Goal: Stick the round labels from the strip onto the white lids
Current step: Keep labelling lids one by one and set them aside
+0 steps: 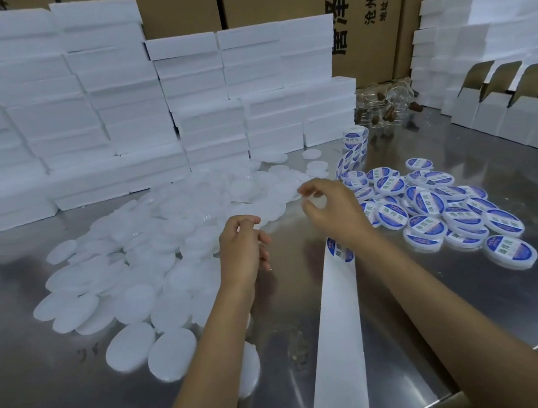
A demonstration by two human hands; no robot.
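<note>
Nearest us, a long white backing strip (337,328) ran up the shiny steel table (400,306) from the bottom edge, betw. our two forearms, w/ one round blue-and-white label (338,251) at its far end, partly hidden under our right wrist. A few plain round white plastic lids (130,346) lay close on the left, one partly under our left forearm.

Our left hand (242,251) hovered above the table just beside the lid pile, fingers loosely curled, thumb and forefinger near each other; we couldn't tell if they pinched anything. Our right hand (330,211) was raised a bit farther out, thumb and forefinger nearly closed in a narrow pinch; whether it held a lid or label, we couldn't tell.

Beyond the left hand spread the big heap of unlabelled white lids (196,203). To the right lay a pile of labelled lids w/ blue-and-white stickers (440,211), and behind it the label roll (355,141) feeding a curl of stickers.

Farthest back: stacked white foam blocks (122,102), brown cardboard cartons (358,17), some clear glass jars (386,109), and open white boxes (497,112) at right.
</note>
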